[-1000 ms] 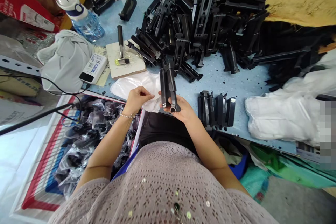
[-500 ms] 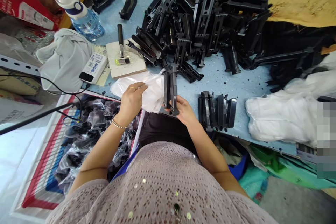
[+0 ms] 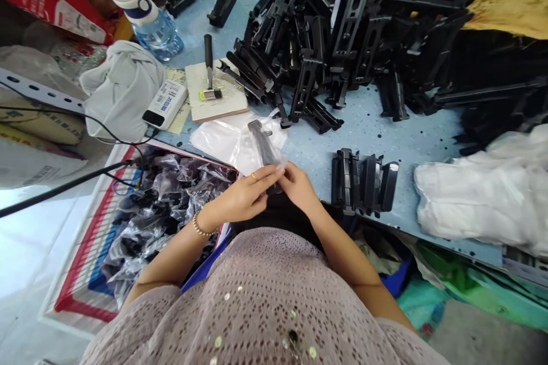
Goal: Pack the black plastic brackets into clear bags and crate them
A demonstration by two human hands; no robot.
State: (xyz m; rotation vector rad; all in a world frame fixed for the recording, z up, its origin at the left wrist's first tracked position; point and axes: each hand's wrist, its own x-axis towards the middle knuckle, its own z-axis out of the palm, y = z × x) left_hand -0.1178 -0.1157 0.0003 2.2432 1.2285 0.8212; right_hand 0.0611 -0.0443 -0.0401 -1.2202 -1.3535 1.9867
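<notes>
A black bracket-like part (image 3: pixel 262 141) lies slantwise inside a clear plastic bag (image 3: pixel 274 155) at the table's front edge. My left hand (image 3: pixel 240 197), wearing a ring and a beaded bracelet, is closed round the near end of the bagged part. My right hand (image 3: pixel 300 187) pinches at the same end, its fingertips meeting those of the left; exactly what it grips is partly hidden. Under the part, a stack of flat clear bags (image 3: pixel 222 140) rests on the table. Several similar black parts (image 3: pixel 363 182) stand in a row to the right.
A large heap of black parts (image 3: pixel 325 40) covers the back of the table. A hammer (image 3: pixel 209 68) lies on a board (image 3: pixel 218 105), near a power bank (image 3: pixel 166 104) and a water bottle (image 3: pixel 156 31). Bagged parts fill a basket (image 3: pixel 81 311) at lower left; white bundles (image 3: pixel 475 199) sit right.
The black part, bare and upright in my right hand before, is now tilted left and inside a clear bag. My left hand has moved right and closed on it. The view has shifted slightly.
</notes>
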